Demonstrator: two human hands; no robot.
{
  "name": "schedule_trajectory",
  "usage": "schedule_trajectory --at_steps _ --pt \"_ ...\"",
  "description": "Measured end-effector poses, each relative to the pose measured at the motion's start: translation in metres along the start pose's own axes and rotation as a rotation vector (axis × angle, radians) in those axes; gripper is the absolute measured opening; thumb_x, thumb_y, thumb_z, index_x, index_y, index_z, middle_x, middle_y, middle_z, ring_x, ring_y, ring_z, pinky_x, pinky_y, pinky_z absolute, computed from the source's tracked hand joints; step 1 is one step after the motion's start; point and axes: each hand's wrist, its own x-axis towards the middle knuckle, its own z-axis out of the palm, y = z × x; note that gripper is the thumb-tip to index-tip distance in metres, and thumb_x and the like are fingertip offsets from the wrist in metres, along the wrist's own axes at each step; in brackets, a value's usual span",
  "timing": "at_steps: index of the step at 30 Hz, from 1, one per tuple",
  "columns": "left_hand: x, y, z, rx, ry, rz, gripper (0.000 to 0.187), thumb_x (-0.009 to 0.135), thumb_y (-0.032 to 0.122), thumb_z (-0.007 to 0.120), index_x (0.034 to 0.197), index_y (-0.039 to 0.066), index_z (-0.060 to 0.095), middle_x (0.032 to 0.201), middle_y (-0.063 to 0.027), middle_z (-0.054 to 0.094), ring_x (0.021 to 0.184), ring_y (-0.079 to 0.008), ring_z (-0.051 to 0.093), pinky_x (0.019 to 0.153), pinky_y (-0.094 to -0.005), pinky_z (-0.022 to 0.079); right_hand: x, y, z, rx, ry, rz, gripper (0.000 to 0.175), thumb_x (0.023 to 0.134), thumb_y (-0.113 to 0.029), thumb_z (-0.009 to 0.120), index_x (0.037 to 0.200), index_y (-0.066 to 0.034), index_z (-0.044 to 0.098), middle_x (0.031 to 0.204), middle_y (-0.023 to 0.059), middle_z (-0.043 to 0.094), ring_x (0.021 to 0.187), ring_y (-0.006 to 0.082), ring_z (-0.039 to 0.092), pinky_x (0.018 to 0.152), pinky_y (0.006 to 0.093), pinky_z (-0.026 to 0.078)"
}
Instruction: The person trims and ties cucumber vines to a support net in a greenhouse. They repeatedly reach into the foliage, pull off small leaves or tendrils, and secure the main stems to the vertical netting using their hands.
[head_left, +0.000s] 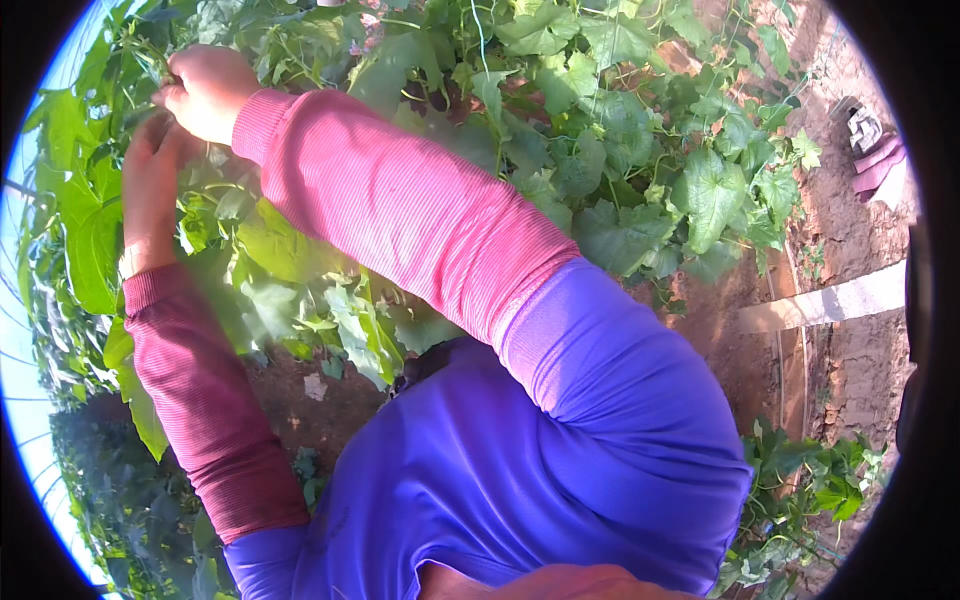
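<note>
At the upper left, both my hands are raised together among the leafy climbing vines. My right hand pinches a thin green vine shoot between thumb and fingers. Just below it, my left hand reaches up with its fingertips close against the right hand. What those left fingers hold is hidden by the right hand and by glare. A broad, sunlit green leaf hangs beside my left wrist.
Dense lobed vine leaves fill the top, with a thin twine running down through them. On the soil at right lie a pale strip and a pink and white bundle. More plants grow at the lower right.
</note>
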Motion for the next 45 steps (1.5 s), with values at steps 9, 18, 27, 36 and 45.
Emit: schedule_trajectory --at_steps 9,18,27,36,45 --pt "-0.015 0.059 -0.07 0.64 0.514 0.052 0.021 0.086 0.018 0.054 0.1 0.006 0.064 0.078 -0.0124 0.063 0.071 -0.0252 0.061 0.069 -0.0333 0.047 0.023 -0.022 -0.084 0.466 -0.126 0.139 0.018 0.085 -0.014 0.064 0.087 0.003 0.06 0.073 0.0074 0.065 0.059 0.0095 0.061 0.05 0.0225 0.051" --pt "-0.1 0.062 0.032 0.242 0.196 0.32 0.02 0.083 0.014 0.062 0.102 0.009 0.064 0.089 -0.0078 0.057 0.076 -0.0151 0.058 0.065 -0.0287 0.047 -0.053 0.001 -0.122 0.552 -0.338 0.328 0.015 0.088 -0.012 0.061 0.091 0.0027 0.062 0.081 0.0055 0.063 0.067 0.0104 0.062 0.06 0.0235 0.052" --pt "-0.208 -0.069 0.17 -0.416 -0.015 -0.451 0.027 0.078 0.016 0.069 0.101 0.003 0.062 0.101 -0.0084 0.059 0.092 -0.0167 0.056 0.08 -0.029 0.044 -0.24 0.091 -0.116 0.13 -0.71 0.204 0.019 0.077 -0.003 0.06 0.096 -0.0016 0.06 0.078 0.0115 0.059 0.071 0.0207 0.06 0.063 0.0322 0.046" --pt "-0.315 -0.176 0.199 -0.166 0.156 -0.478 0.013 0.083 0.011 0.059 0.091 0.001 0.056 0.072 -0.0068 0.052 0.061 -0.0165 0.053 0.055 -0.0288 0.042 -0.294 0.114 -0.102 0.478 -1.001 1.136 0.034 0.081 0.012 0.048 0.112 -0.0012 0.047 0.106 0.0106 0.058 0.094 0.0215 0.06 0.078 0.0305 0.051" --pt "-0.373 -0.204 0.183 -0.037 -0.109 -0.245 0.017 0.086 0.013 0.053 0.101 0.004 0.055 0.098 -0.0076 0.056 0.087 -0.0189 0.055 0.076 -0.0292 0.044 -0.161 0.041 -0.076 1.085 -1.058 0.687 0.029 0.098 -0.026 0.041 0.108 -0.0011 0.052 0.079 0.0039 0.053 0.079 0.0146 0.052 0.081 0.0292 0.043"
